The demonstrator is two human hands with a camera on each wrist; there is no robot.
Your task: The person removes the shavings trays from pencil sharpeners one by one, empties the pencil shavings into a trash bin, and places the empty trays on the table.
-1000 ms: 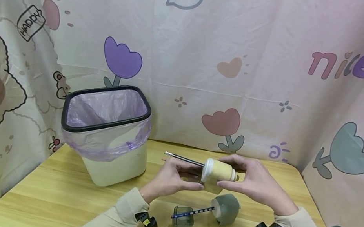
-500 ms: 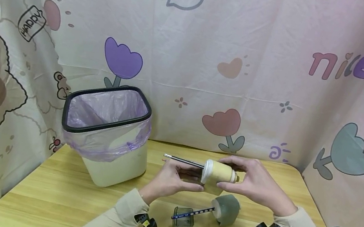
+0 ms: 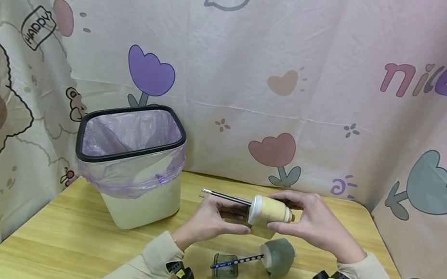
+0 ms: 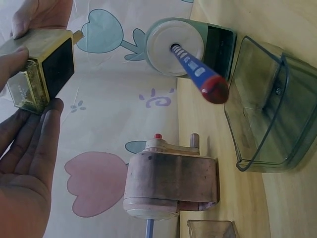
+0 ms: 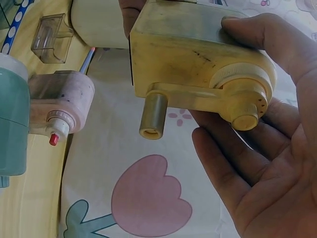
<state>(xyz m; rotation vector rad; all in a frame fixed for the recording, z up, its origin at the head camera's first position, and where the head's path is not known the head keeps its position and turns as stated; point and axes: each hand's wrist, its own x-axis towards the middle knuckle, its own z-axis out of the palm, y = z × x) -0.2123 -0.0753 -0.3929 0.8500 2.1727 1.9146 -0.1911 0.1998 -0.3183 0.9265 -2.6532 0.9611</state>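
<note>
Both hands hold a yellow crank pencil sharpener [image 3: 271,212] above the table. My left hand [image 3: 212,220] pinches its lower part, thumb and fingers on opposite sides. Thumb on top and fingers beneath, my right hand [image 3: 315,227] grips the crank end of the body. The sharpener's crank arm and handle [image 5: 154,116] show in the right wrist view. From its white front a dark pencil [image 3: 227,195] sticks out to the left, its eraser end outermost. In the left wrist view, the sharpener's translucent end and a dark flat side [image 4: 58,64] face the camera.
Below the hands lie a teal sharpener [image 3: 278,258] with a blue dotted pencil [image 3: 244,260] and a clear drawer [image 3: 224,276]. A pink sharpener [image 4: 171,178], mostly hidden behind my left hand, has a small drawer [image 5: 52,39] beside it. A lined trash bin [image 3: 143,205] stands left.
</note>
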